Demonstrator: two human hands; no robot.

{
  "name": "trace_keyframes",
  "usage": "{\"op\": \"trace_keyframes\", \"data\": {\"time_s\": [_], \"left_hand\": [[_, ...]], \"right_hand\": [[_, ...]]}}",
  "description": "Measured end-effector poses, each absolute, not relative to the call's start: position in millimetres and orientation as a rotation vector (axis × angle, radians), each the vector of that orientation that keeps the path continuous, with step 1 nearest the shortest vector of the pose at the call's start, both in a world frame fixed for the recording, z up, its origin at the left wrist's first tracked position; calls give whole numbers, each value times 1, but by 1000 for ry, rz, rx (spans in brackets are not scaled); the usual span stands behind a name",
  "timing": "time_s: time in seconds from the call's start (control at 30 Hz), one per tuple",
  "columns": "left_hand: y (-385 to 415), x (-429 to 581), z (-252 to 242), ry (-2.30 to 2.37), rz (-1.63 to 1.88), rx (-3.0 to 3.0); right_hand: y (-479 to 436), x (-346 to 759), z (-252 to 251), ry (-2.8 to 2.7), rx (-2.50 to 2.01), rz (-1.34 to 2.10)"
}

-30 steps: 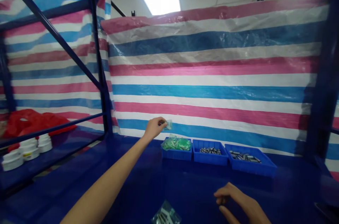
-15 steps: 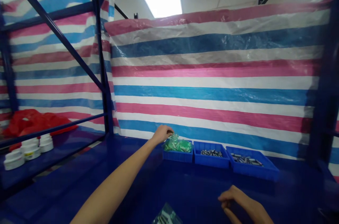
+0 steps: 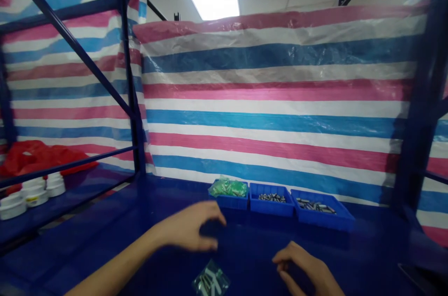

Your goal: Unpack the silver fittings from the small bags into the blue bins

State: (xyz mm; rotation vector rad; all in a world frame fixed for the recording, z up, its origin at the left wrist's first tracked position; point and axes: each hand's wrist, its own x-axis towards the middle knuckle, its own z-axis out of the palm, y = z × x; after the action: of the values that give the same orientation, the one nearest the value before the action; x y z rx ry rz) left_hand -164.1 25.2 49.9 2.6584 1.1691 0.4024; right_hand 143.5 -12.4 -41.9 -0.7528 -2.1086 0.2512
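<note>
My left hand (image 3: 194, 227) hovers over the blue tabletop, thumb and fingers apart with nothing between them. Below it lies a small clear plastic bag (image 3: 211, 279) with several metal pieces inside. To the right, my right hand (image 3: 301, 263) is held low over the table, fingers curved, thumb apart, and nothing shows in it. Beyond the hands stand three blue bins in a row. The left bin (image 3: 233, 202) is heaped with greenish plastic bags (image 3: 229, 187). Small metal parts (image 3: 272, 197) lie in the middle bin (image 3: 271, 208), and longer metal pieces (image 3: 315, 205) in the right bin (image 3: 325, 222).
A striped plastic sheet (image 3: 273, 123) hangs behind the table. Blue rack posts (image 3: 135, 100) and bars frame the left side. White round containers (image 3: 35, 192) and red plastic (image 3: 45, 158) sit on the left shelf. A dark flat object (image 3: 420, 277) lies at the lower right.
My left hand has come back from the bin of plastic bags toward me and opened, holding nothing. My right hand stays low at the right with little change. The view has shifted slightly.
</note>
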Motion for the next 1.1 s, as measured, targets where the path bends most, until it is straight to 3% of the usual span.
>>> {"op": "trace_keyframes", "data": {"time_s": [0.07, 0.2, 0.5, 0.7, 0.87, 1.1], "left_hand": [[-11, -164, 38, 1003, 290, 2611], [-29, -151, 20, 1114, 325, 2435], [17, -55, -11, 934, 946, 1567], [17, -44, -25, 880, 1015, 1148], [7, -46, -18, 947, 929, 1147], [3, -44, -24, 955, 1007, 1191]], "right_hand": [[-19, 137, -39, -2120, -741, 309], [-27, 129, -37, -2109, -770, 525], [7, 124, -48, -1353, -865, 1427], [17, 136, -60, -1160, -879, 1414], [10, 138, -51, -1412, -892, 1276], [5, 135, -53, -1389, -904, 1359]]}}
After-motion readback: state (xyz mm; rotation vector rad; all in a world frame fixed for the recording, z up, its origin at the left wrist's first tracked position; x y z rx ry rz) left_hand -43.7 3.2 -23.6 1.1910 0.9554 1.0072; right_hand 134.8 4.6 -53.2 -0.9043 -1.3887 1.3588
